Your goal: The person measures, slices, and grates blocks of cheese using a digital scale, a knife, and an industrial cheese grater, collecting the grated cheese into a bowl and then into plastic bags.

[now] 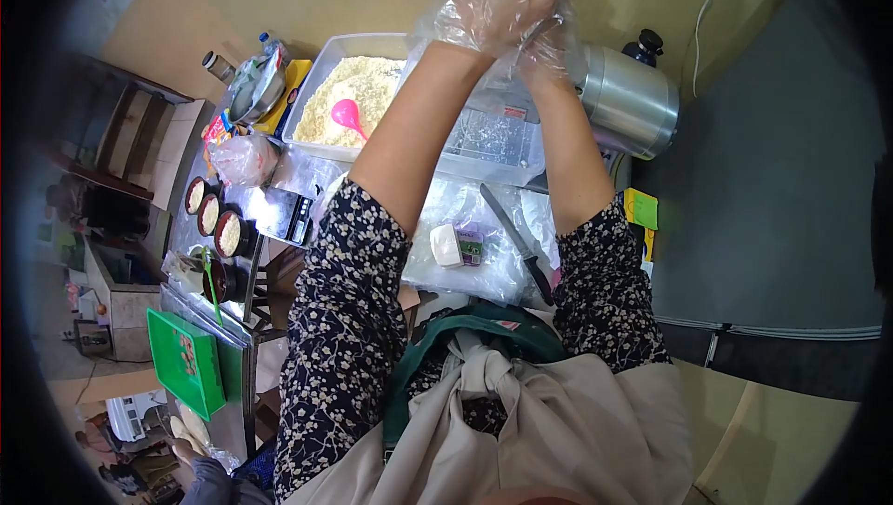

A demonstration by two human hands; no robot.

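At the top of the view my hands are raised close together, both in loose clear plastic gloves. My left hand (488, 3) is closed in front, and whatever its fingers hold is hidden. Behind it, my right hand (547, 45) is partly covered by the left hand and crinkled plastic, so its fingers do not show. Below my arms, a white block (446, 245) sits partly over a purple and green packet (473, 245) on a plastic sheet (423, 274). A knife (512, 231) with a black handle lies to their right.
A white tub (296, 124) holds pale crumbly powder with a pink scoop (347, 115). Beside it stands a translucent container (488, 142). A steel cylinder (633, 100) is at right. Leftward are a scale (284, 215), small dark bowls (231, 233), a green tray (186, 361) and a person's sleeve (212, 482).
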